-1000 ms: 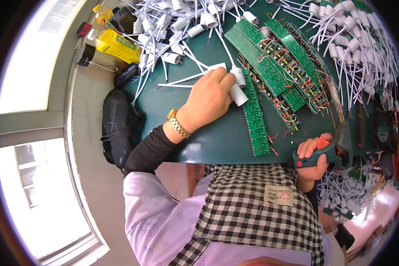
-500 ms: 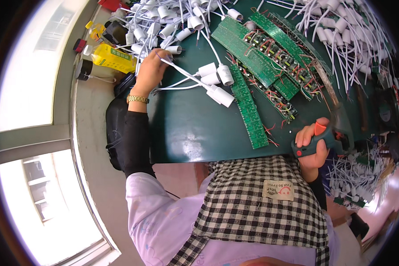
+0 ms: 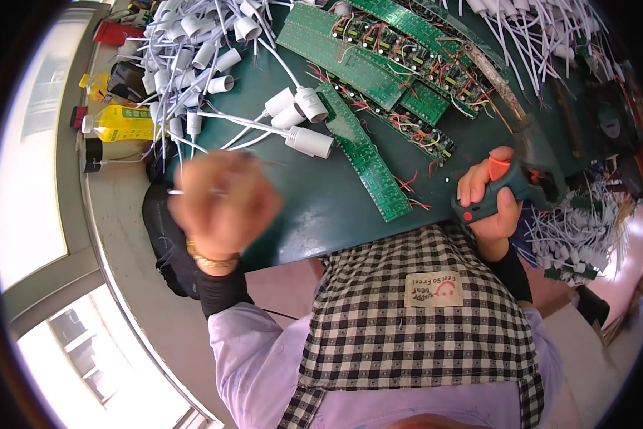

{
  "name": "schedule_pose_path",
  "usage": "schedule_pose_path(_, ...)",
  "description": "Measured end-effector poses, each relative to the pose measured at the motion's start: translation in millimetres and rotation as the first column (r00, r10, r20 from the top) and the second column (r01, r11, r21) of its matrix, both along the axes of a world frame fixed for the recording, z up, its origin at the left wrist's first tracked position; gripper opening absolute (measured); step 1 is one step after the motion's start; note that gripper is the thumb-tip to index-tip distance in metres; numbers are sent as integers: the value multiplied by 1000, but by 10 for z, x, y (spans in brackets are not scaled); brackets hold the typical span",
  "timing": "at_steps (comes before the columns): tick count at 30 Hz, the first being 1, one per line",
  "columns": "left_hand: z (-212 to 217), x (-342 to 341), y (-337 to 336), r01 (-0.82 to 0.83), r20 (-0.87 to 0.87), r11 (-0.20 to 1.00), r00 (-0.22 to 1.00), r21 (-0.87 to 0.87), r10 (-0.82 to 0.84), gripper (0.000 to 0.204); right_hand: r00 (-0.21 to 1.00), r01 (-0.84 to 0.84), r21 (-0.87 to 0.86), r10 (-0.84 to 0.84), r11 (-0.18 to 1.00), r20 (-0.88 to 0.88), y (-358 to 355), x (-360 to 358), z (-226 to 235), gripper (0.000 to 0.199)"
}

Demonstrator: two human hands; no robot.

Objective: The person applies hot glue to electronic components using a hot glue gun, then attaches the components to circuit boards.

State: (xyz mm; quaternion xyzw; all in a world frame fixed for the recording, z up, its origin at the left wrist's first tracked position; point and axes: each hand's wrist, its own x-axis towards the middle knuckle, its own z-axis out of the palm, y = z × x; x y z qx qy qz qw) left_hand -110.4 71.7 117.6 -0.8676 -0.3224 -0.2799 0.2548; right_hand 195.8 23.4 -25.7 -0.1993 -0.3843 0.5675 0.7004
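Head: green tool (image 3: 520, 186) clasped in right grip (image 3: 500, 218); left grip (image 3: 225, 196) too blurred to tell.

We're head-mounted here, the left of a side-by-side pair, looking steeply down through a wide fisheye — the checked apron (image 3: 418, 343) sits low in our view, the green tabletop (image 3: 289, 187) stretches away toward the top. We're close enough to catch left hand (image 3: 225, 196) and right hand (image 3: 490, 196) together, and the window (image 3: 35, 179) bows along our left rim!
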Motion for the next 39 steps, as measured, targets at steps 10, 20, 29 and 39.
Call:
schedule_pose_path(10,-1007,298,-70,21,202,926,977,-376,60,25,990,-86,-23,88,996,107,-229,-42,3,53)
schedule_pose_path(20,-1004,320,-13,26,246,862,962,-506,115,19,859,-248,-145,286,958,424,-541,-6,77,51)
schedule_pose_path(29,-966,231,-7,38,103,867,995,-497,16,25,865,-250,-119,277,961,418,-512,-29,17,52)
schedule_pose_path(39,-1039,279,-62,-28,138,888,985,-459,102,24,831,-282,-170,329,944,449,-520,-53,59,50)
